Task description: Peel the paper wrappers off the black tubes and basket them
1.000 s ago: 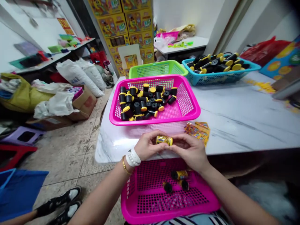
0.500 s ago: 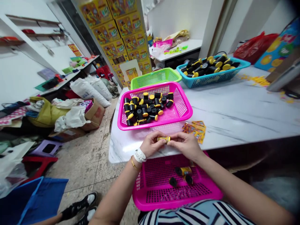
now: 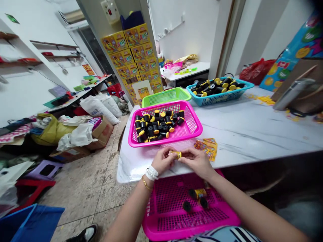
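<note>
Near the table's front edge, my left hand [image 3: 164,159] is closed on a small yellow-wrapped cylinder [image 3: 177,154]. My right hand [image 3: 198,161] pinches the cylinder's right end. Just behind them, a pink basket [image 3: 195,134] holds several black cylinders with yellow caps. Yellow-orange printed labels [image 3: 210,148] lie on the table beside my right hand. Below my wrists, a second pink basket [image 3: 174,232] holds several black pieces, at least one with a yellow label around it.
A green basket [image 3: 151,100] and a blue basket [image 3: 217,99] full of black-and-yellow cylinders stand farther back on the marble-patterned table [image 3: 242,131]. A metal flask [image 3: 290,95] and yellow bits [image 3: 266,99] are at the right. Stacked yellow boxes [image 3: 136,53] stand behind.
The view has tilted up, so the table and baskets appear shifted. Both hands remain at the yellow-wrapped cylinder, with the left fingers covering more of it.
</note>
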Available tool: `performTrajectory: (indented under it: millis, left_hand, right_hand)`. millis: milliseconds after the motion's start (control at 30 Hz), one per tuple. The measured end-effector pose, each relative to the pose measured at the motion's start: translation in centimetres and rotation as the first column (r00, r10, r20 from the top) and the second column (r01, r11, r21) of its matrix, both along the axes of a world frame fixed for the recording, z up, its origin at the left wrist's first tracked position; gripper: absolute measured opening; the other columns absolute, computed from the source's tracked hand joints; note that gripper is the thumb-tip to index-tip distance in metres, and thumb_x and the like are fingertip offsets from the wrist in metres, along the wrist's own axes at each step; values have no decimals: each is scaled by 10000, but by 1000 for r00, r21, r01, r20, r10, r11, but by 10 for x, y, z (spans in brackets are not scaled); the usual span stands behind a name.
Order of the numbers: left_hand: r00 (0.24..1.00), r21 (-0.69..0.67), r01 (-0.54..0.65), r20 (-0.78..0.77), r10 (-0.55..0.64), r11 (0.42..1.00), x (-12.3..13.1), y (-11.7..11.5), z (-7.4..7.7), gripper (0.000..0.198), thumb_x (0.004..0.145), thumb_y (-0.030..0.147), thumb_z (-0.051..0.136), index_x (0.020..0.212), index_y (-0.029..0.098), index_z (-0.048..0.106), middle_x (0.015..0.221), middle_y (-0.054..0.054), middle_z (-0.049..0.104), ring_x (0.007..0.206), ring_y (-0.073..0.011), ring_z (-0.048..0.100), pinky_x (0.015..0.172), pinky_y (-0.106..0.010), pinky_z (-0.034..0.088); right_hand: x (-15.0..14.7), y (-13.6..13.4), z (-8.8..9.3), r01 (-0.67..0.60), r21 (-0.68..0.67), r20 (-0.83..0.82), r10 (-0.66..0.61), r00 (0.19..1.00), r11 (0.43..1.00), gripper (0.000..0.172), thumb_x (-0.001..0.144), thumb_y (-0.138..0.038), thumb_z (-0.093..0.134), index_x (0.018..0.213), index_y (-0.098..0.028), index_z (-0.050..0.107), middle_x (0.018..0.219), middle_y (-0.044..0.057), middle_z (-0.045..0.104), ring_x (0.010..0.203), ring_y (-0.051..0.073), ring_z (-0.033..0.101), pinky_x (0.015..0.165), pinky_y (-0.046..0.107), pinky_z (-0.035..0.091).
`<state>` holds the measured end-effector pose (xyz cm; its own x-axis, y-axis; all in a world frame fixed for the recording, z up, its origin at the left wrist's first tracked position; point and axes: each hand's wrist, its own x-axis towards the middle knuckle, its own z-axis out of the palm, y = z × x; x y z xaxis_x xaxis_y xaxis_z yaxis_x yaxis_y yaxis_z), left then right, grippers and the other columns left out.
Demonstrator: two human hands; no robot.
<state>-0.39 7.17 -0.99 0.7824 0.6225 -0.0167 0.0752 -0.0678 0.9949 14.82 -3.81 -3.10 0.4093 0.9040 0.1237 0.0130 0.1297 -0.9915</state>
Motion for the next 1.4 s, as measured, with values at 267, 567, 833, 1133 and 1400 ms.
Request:
performTrajectory:
  millis: [267,567,833,1133,1400]
  left_hand:
    - [996,-19,42,79,-40,999,1,-4,9,491,701,470,866,1026,168,657,907,-34,686,779,-157,649,708,-257,514]
    - [999,-138,33,-19,-36,990,3,0,1,509,826,655,674,905,175,524,568,45,598,358,-95,517,348,-186,367]
    - [998,-232,49,-25,-57,971,3,2,2,560,774,703,694,841,176,515,537,37,631,304,-77,494,306,-159,339]
    - [995,-557,97,64,-74,825,-19,-56,11,507,765,599,757,899,145,578,557,17,653,295,-60,479,276,-136,297]
    - [999,-814,40,36,-19,580,-48,-109,-4,508,689,546,845,821,117,608,414,70,527,226,-21,301,246,-142,178]
  right_hand:
    - [8,8,4,-34,-73,-76,28,997,997,426,688,-567,830,819,-170,744,742,65,780,645,209,741,661,341,628]
    - [9,4,0,-100,55,-69,103,992,993,459,719,-419,836,1106,-199,722,1000,64,784,859,198,766,831,342,642]
    - [3,-7,-4,-93,145,70,83,994,985,370,773,-265,815,1139,-253,765,1013,49,775,838,189,748,781,319,640]
    - [-13,-44,1,-56,239,161,17,987,970,165,855,-218,770,998,-297,793,839,10,746,737,152,709,674,254,595]
    - [-38,-83,7,-95,239,268,29,963,966,159,821,-168,804,939,-275,806,866,27,725,779,147,705,711,245,600]
